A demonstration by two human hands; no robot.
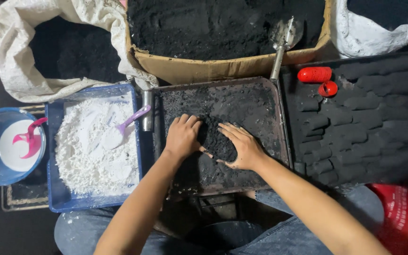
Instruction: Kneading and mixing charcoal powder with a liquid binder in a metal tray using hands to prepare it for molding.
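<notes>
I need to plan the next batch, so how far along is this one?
Done: rows of dark shaped lumps fill the right tray. In hand: left hand and right hand press black powder in the middle tray. Left: the cardboard box holds plenty more.

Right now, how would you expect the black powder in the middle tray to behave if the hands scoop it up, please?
The black powder looks loose and fine, so it would probably crumble. It likely smears: the right hand shows dark smudges. The left hand presses it.

Dim overhead view, mostly sharp. Soft light brightens the white powder (95, 151) and glints off the metal scoop (285, 33). Dark powder swallows detail; the lower corners fall into shadow, slightly blurred.
</notes>
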